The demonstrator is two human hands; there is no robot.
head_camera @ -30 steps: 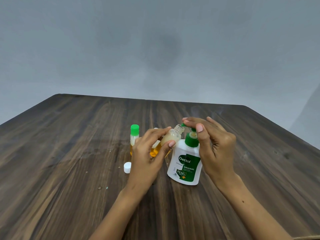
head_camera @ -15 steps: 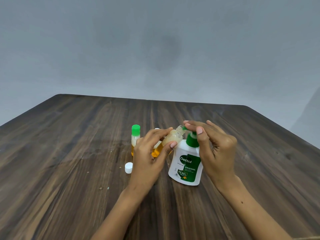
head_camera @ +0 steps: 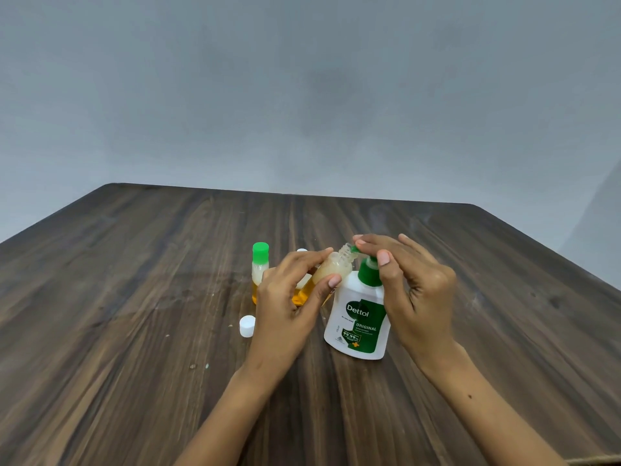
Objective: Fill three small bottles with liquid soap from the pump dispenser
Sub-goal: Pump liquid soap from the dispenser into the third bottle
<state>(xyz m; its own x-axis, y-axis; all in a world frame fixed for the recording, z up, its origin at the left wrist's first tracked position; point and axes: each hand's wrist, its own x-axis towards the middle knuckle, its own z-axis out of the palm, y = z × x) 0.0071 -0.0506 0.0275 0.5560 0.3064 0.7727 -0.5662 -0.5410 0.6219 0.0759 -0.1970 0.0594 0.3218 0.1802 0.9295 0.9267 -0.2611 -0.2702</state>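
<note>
One small bottle (head_camera: 331, 269) tilted in left hand (head_camera: 285, 307)

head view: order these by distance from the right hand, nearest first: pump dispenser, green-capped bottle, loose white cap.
From the right hand:
1. Pump dispenser: the hand's fingers lie on its green pump head.
2. Green-capped bottle: upright, to the left beyond the left hand.
3. Loose white cap: on the table, left and nearer the camera; close to the bottle in distance, narrowly last.
</note>
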